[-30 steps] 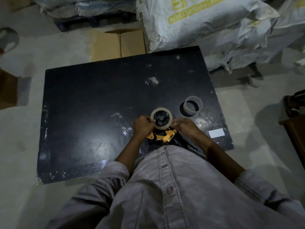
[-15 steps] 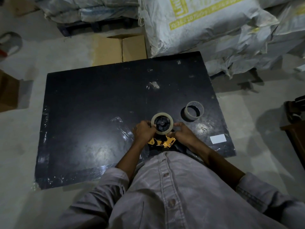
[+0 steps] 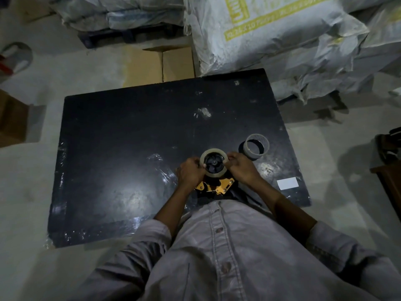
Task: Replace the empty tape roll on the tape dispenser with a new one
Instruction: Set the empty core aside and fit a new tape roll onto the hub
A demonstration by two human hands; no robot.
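A new tape roll sits around the black hub of the tape dispenser, whose orange metal frame shows just below it, near the front edge of the black table. My left hand grips the roll's left side. My right hand pinches its right edge with thumb and fingers. The empty grey core lies on the table to the right, just beyond my right hand. The dispenser's handle is hidden under my arms and shirt.
A white label lies near the table's right front corner. Large white sacks are stacked behind the table, with a flat cardboard sheet on the floor beside them. A brown box stands at the left, dark furniture at the right.
My right hand has moved up from the dispenser frame to the roll's right edge. The left hand stays on the roll's left side. The view has shifted slightly.
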